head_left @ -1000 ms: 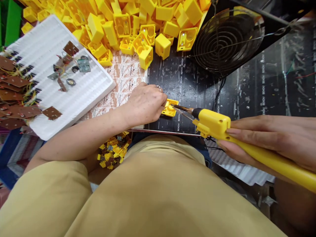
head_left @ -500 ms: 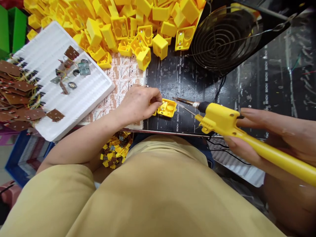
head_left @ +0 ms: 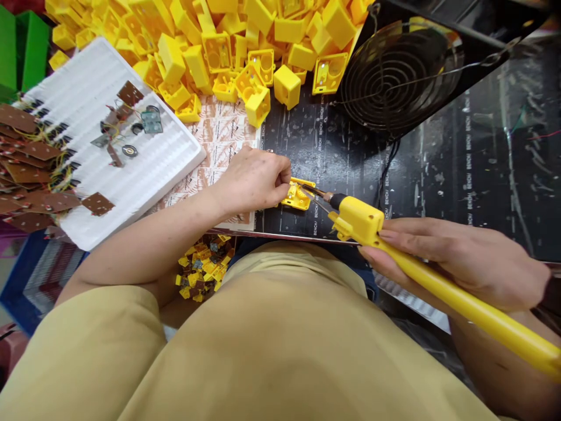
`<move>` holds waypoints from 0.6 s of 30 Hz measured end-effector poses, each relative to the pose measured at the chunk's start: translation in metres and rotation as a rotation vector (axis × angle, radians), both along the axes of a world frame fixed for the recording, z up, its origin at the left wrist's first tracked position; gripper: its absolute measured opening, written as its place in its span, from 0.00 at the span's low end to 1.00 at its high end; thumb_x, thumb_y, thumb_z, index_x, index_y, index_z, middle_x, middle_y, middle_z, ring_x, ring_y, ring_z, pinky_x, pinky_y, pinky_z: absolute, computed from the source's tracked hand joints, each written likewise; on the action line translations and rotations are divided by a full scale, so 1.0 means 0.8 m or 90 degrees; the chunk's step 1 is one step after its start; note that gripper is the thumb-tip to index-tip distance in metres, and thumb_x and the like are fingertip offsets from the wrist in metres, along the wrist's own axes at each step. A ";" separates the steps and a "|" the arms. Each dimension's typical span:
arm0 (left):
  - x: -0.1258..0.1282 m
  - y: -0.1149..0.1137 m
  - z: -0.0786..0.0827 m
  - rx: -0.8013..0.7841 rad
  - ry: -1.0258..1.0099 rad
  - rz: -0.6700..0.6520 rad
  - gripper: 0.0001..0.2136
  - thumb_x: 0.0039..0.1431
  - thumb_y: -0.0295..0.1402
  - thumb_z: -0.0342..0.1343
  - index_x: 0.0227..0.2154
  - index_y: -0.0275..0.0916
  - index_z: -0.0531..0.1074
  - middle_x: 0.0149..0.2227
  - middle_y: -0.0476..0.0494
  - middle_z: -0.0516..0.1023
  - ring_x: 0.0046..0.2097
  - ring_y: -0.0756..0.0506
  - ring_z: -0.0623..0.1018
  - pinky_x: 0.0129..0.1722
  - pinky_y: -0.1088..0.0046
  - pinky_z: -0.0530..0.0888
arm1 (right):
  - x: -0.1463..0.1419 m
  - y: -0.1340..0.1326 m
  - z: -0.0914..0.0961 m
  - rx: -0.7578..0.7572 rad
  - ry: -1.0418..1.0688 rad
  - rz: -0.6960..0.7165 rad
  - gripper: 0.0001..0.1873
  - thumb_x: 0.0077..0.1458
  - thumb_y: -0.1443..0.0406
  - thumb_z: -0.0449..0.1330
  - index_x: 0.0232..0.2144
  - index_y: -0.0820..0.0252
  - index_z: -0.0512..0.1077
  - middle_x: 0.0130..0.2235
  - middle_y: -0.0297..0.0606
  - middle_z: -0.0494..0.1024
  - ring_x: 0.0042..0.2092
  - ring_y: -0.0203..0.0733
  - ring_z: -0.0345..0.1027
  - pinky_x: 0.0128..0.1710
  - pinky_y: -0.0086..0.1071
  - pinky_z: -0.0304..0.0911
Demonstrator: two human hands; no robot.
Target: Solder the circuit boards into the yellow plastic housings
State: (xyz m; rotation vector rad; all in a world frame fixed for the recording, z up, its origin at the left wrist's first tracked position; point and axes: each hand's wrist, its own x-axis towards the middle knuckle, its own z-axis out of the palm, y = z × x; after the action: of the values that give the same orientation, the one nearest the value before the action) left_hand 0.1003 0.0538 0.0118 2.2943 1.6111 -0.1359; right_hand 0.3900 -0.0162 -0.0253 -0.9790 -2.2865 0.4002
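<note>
My right hand [head_left: 456, 251] is closed around a yellow soldering iron [head_left: 359, 220], a gun type with a thin feed tube under its barrel. Its tip is over a small yellow plastic casing [head_left: 298, 202] lying open side up on the black bench. My left hand [head_left: 258, 175] is pinched at the casing's left side, thumb against fingers. Whatever lies between those fingertips is hidden, and the hand covers part of the casing.
Yellow casings [head_left: 210, 49] are heaped at the back. A black fan [head_left: 394, 82] stands back right. A white foam tray [head_left: 153, 152] holds circuit boards with wires [head_left: 44, 152] at left. Below the bench edge is a pile of yellow parts [head_left: 204, 269].
My right hand has moved the soldering iron left, bringing its tip from beside the casing to over it. My left hand stays pinched at the casing.
</note>
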 end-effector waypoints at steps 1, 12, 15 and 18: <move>0.001 0.000 0.001 -0.003 0.009 0.003 0.11 0.56 0.30 0.55 0.36 0.39 0.82 0.32 0.45 0.83 0.37 0.42 0.81 0.45 0.63 0.75 | -0.004 0.002 0.003 0.011 0.005 0.017 0.09 0.69 0.58 0.61 0.38 0.54 0.76 0.36 0.35 0.84 0.38 0.37 0.82 0.43 0.27 0.80; 0.007 0.003 0.006 -0.015 0.044 0.022 0.11 0.56 0.32 0.55 0.37 0.40 0.82 0.33 0.46 0.82 0.40 0.42 0.82 0.46 0.66 0.75 | -0.021 0.024 0.045 0.157 0.040 0.140 0.11 0.59 0.67 0.71 0.42 0.60 0.73 0.34 0.34 0.82 0.36 0.33 0.79 0.43 0.26 0.79; 0.007 0.003 0.006 -0.017 0.033 0.024 0.10 0.56 0.31 0.55 0.36 0.40 0.82 0.33 0.46 0.82 0.41 0.42 0.81 0.46 0.66 0.75 | -0.019 0.025 0.052 0.116 0.013 0.123 0.12 0.57 0.69 0.72 0.41 0.59 0.73 0.35 0.32 0.82 0.36 0.32 0.78 0.43 0.25 0.78; 0.005 0.004 0.003 -0.011 0.013 0.020 0.09 0.54 0.31 0.56 0.34 0.41 0.81 0.32 0.46 0.82 0.40 0.42 0.81 0.45 0.66 0.75 | -0.024 0.023 0.056 0.099 0.013 0.123 0.13 0.56 0.70 0.72 0.41 0.59 0.73 0.35 0.33 0.82 0.36 0.33 0.79 0.44 0.25 0.78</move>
State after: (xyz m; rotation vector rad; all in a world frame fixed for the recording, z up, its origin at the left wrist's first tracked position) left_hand 0.1042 0.0569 0.0138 2.2599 1.6497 -0.1667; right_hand 0.3712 0.0024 0.0196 -0.6774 -2.3624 0.3055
